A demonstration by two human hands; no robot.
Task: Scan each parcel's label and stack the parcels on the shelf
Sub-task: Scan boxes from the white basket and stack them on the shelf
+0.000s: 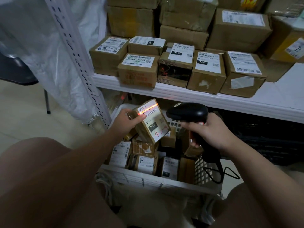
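Single head cam, wide-angle, edges bent. Looks fwd & down from just above the person's legs (pixel 41 178). Left hand (pixel 126 119) & right hand (pixel 209 130) sit close, mid-frame, over the basket (pixel 148 176). Shelf (pixel 197 96) crosses farther out; stacked boxes (pixel 207 71) fill the top, shelf post (pixel 74 51) leans at left.

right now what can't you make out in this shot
All head view.
- parcel in the left hand: fine label print too small; the thumb covers the start of the code line.
- scanner: handle mostly hidden by the right hand.
- basket: anything under its top parcels.
- shelf: right end cut off by the frame edge.
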